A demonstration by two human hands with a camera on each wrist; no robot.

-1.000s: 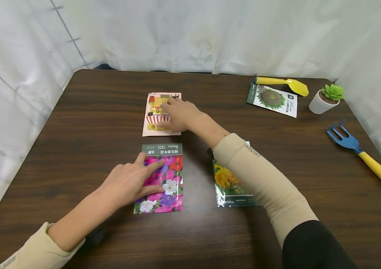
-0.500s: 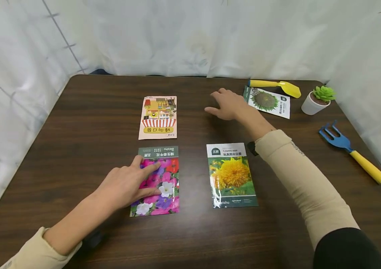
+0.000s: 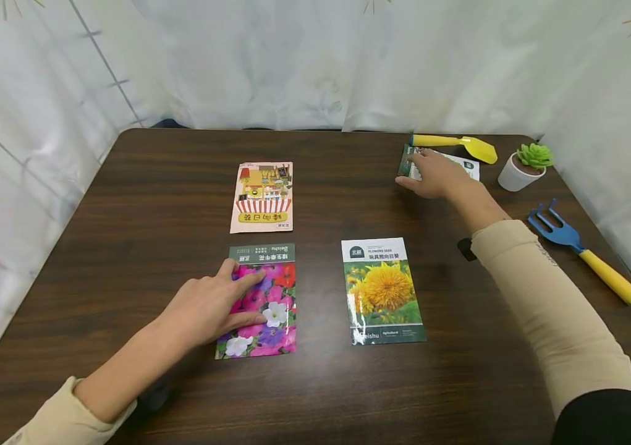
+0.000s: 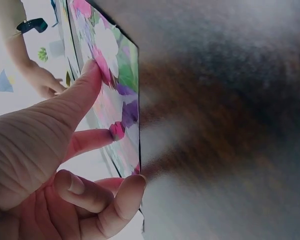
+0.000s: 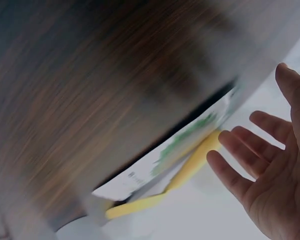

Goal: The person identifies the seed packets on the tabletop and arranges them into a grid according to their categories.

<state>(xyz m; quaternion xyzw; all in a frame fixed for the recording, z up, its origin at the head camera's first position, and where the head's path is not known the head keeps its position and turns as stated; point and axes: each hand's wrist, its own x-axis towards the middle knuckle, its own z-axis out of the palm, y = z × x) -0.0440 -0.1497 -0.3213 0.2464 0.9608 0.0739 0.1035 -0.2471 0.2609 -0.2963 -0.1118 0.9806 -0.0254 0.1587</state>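
My left hand rests on a seed packet with pink and purple petunias. Thumb and index finger lie on its printed face; in the left wrist view the other fingers bend at the packet's edge. At the back right, my right hand is over a white and green seed packet, partly covering it. The right wrist view shows those fingers spread, with nothing held and a gap to this packet. A yellow toy trowel with a blue handle end lies along the packet's back edge.
A pink seed packet lies behind the petunia one. Right of centre lies a packet with a yellow sunflower. On the right are a small potted succulent and a blue hand fork with yellow handle. White curtains surround the table.
My right hand has moved from the pink packet rightward to the white and green packet, uncovering the pink and sunflower packets. The left hand stays on the petunia packet.
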